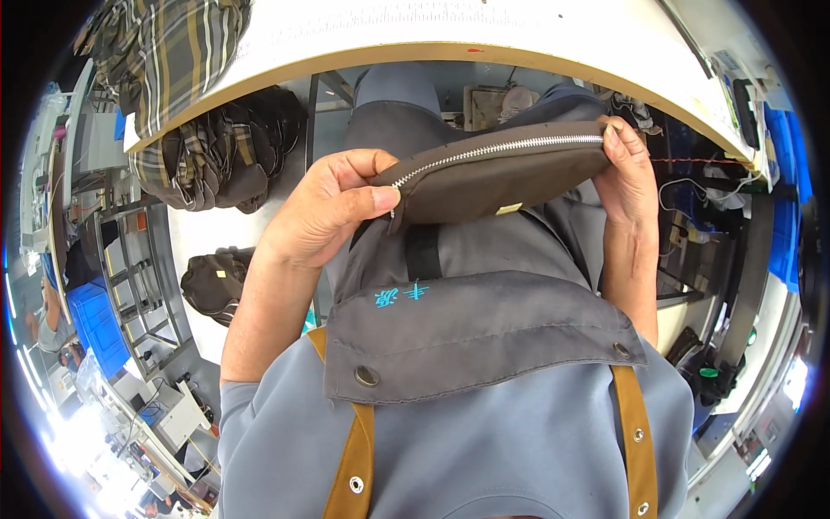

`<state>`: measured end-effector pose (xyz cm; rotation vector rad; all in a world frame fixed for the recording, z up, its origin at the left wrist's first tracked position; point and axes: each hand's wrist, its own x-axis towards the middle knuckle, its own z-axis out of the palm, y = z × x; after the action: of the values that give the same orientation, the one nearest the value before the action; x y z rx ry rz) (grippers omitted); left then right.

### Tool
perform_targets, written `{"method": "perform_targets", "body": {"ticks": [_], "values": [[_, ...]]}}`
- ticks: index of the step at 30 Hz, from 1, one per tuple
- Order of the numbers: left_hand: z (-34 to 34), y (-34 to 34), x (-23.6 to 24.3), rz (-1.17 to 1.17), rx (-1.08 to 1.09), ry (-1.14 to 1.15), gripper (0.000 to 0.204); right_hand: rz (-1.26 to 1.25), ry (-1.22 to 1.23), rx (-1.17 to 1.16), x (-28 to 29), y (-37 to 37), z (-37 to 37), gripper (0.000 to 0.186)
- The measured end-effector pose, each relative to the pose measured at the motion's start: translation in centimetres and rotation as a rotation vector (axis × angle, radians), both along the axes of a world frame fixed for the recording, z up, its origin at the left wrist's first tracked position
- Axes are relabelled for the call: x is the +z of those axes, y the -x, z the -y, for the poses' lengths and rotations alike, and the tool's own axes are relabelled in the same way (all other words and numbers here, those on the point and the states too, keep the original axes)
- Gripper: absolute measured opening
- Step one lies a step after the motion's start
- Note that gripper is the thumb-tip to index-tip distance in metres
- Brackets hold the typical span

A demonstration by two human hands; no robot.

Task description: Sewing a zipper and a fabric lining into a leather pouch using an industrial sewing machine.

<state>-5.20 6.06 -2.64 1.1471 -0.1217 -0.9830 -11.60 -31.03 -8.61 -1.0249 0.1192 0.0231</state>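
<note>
Between my two hands, above my lap, is a dark brown fabric pouch (pixel 501 182) with a silvery metal zipper along its curved upper edge. A small pale yellow tag shows low on its front. My left hand (pixel 333 203) is closed on the pouch's left end, thumb on top beside the zipper end and the zipper pull hanging just below. At the opposite end, my right hand (pixel 628 169) pinches the corner, thumb against the fabric; its other fingers are partly hidden behind. The zipper looks closed along its length.
A white table (pixel 415 24) with a ruler-like scale curves across the far side. Plaid fabric (pixel 177 60) lies on its left corner, with more dark and plaid pieces (pixel 216 151) below. Another brown pouch (pixel 216 284) rests on a white surface at left. Blue bins (pixel 97 324) stand farther left.
</note>
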Motion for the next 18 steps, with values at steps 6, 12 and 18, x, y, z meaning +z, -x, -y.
{"method": "perform_targets", "body": {"ticks": [6,12,18], "values": [[0.9,0.4,-1.1,-0.053,-0.005,0.151,0.037,-0.031,-0.129,-0.108,-1.5,0.1,-0.5,0.017],[1.2,0.6,-1.7,-0.111,0.079,0.221,0.036,-0.098,0.023,-0.061,-0.5,-0.1,-1.3,0.018],[2.8,-0.5,-0.2,0.010,0.063,0.181,0.031,0.227,0.796,0.398,6.7,-1.3,-2.9,0.049]]}}
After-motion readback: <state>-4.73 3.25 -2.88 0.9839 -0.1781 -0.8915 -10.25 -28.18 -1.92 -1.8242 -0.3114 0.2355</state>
